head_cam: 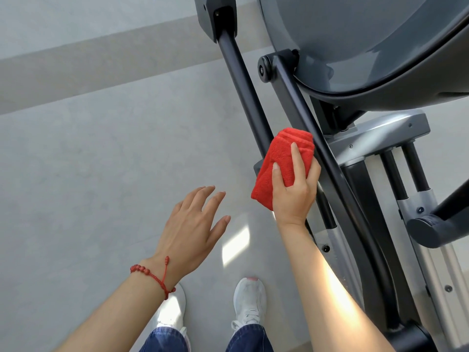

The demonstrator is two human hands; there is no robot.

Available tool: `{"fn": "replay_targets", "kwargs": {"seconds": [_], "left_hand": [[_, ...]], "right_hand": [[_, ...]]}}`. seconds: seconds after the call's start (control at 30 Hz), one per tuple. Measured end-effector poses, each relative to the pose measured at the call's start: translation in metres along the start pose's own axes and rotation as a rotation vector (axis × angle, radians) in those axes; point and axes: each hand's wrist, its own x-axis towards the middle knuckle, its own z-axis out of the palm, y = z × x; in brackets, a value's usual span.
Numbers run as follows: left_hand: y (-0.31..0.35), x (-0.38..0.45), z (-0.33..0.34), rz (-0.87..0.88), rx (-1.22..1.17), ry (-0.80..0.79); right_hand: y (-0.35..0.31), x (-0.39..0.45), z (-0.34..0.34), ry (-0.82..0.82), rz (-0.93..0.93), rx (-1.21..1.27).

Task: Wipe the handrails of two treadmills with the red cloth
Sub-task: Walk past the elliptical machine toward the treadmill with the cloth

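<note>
A folded red cloth (279, 158) is wrapped around a black slanted bar (241, 72) of the exercise machine, about halfway down its length. My right hand (294, 189) grips the cloth, fingers pressed over it against the bar. A second black bar (299, 102) runs parallel just to the right of the cloth. My left hand (195, 224) hovers over the floor to the left, fingers spread, holding nothing; a red bead bracelet sits on its wrist.
The machine's large grey housing (368, 41) fills the upper right, with a silver frame (375, 138) and more black tubes below it. Grey tiled floor (101, 161) spreads to the left. My white shoes (250, 298) stand at the bottom centre.
</note>
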Motion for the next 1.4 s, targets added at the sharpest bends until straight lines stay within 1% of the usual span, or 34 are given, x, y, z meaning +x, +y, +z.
{"fn": "replay_targets", "kwargs": {"seconds": [0.1, 0.2, 0.4, 0.53, 0.7, 0.87, 1.07, 1.23, 1.4], "left_hand": [[-0.002, -0.006, -0.004, 0.001, 0.004, 0.006], [-0.004, -0.012, -0.009, -0.005, -0.004, 0.014], [-0.007, -0.028, -0.028, -0.035, -0.016, 0.062], [-0.006, -0.045, -0.047, -0.052, -0.02, 0.104], [-0.005, -0.073, -0.072, -0.089, -0.024, 0.156], [-0.008, -0.107, -0.095, -0.178, -0.014, 0.226], [-0.006, -0.157, -0.128, -0.34, -0.018, 0.376], [-0.005, -0.203, -0.156, -0.479, -0.041, 0.467], [-0.002, -0.256, -0.188, -0.573, -0.025, 0.554]], "right_hand": [[-0.004, 0.001, -0.006, -0.008, -0.031, 0.011], [-0.013, -0.002, -0.013, -0.05, -0.067, 0.026], [-0.047, -0.02, -0.033, -0.113, 0.024, 0.107], [-0.071, -0.037, -0.048, -0.158, 0.007, 0.135], [-0.11, -0.053, -0.063, -0.256, -0.024, 0.18], [-0.146, -0.064, -0.07, -0.373, -0.056, 0.205], [-0.195, -0.073, -0.084, -0.536, -0.217, 0.206], [-0.243, -0.079, -0.1, -0.626, -0.332, 0.23], [-0.294, -0.099, -0.117, -0.687, -0.409, 0.255]]}}
